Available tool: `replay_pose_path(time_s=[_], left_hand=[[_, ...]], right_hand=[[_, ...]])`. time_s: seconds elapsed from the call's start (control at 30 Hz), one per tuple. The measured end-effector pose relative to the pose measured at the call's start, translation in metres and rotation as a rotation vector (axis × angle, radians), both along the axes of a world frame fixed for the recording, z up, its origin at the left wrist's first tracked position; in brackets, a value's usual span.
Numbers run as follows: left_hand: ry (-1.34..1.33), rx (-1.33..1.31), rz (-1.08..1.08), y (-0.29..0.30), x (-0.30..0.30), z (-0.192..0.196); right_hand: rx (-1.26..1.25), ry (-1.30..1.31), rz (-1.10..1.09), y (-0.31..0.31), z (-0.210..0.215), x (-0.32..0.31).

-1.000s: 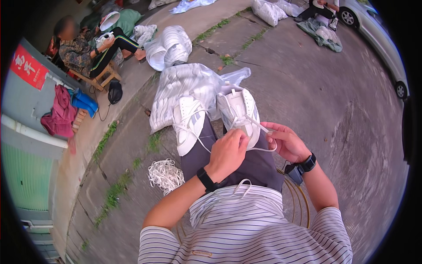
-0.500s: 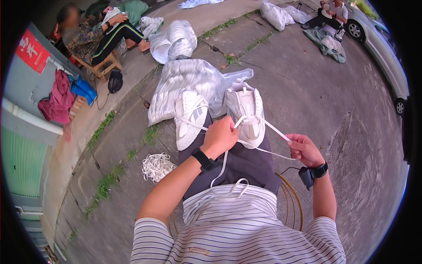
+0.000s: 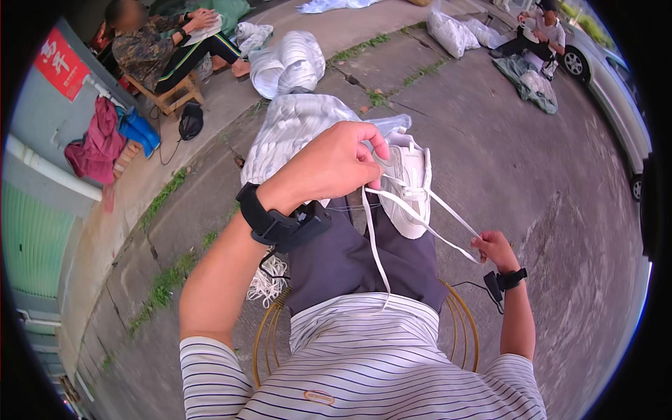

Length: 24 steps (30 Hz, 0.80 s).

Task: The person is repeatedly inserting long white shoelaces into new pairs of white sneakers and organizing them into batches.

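A white sneaker [image 3: 409, 189] rests on my lap over dark grey trousers. My left hand [image 3: 336, 164] is raised over the shoe's near side, fingers pinched on a white lace [image 3: 371, 241] whose free end hangs down toward my striped shirt. My right hand [image 3: 495, 250] is lower and to the right, closed on the other lace end [image 3: 448, 227], which runs taut from the shoe's eyelets. Both wrists wear black bands. A second shoe seen earlier is hidden behind my left hand.
A large white sack [image 3: 290, 126] lies just beyond my knees, another sack [image 3: 287, 63] behind it. A tangle of white laces [image 3: 269, 280] lies on the concrete at my left. A person sits on a wooden stool [image 3: 171, 94] far left; another sits by a car [image 3: 616, 98] far right.
My left hand has risen and come closer to the camera, drawing its lace up. My right hand has pulled out to the lower right, tightening the other lace.
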<state>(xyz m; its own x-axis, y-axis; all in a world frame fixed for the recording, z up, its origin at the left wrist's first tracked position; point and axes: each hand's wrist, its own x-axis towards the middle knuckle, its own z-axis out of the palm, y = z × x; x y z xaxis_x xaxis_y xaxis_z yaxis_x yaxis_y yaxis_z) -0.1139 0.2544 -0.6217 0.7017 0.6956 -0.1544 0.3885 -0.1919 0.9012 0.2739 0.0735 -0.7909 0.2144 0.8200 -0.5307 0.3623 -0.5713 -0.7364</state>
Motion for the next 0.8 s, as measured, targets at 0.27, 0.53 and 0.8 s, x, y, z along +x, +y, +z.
replay_pose_path(time_s=[0.27, 0.53, 0.8], left_hand=[[-0.415, 0.016, -0.007, -0.009, -0.007, 0.063], [-0.82, 0.151, 0.036, -0.004, -0.003, 0.077], [-0.75, 0.022, 0.144, 0.009, -0.01, 0.049]], right_hand=[[-0.015, 0.075, -0.12, -0.016, -0.028, 0.009], [-0.014, 0.006, -0.214, -0.022, -0.045, 0.011], [0.118, -0.006, -0.107, -0.011, -0.032, 0.01]])
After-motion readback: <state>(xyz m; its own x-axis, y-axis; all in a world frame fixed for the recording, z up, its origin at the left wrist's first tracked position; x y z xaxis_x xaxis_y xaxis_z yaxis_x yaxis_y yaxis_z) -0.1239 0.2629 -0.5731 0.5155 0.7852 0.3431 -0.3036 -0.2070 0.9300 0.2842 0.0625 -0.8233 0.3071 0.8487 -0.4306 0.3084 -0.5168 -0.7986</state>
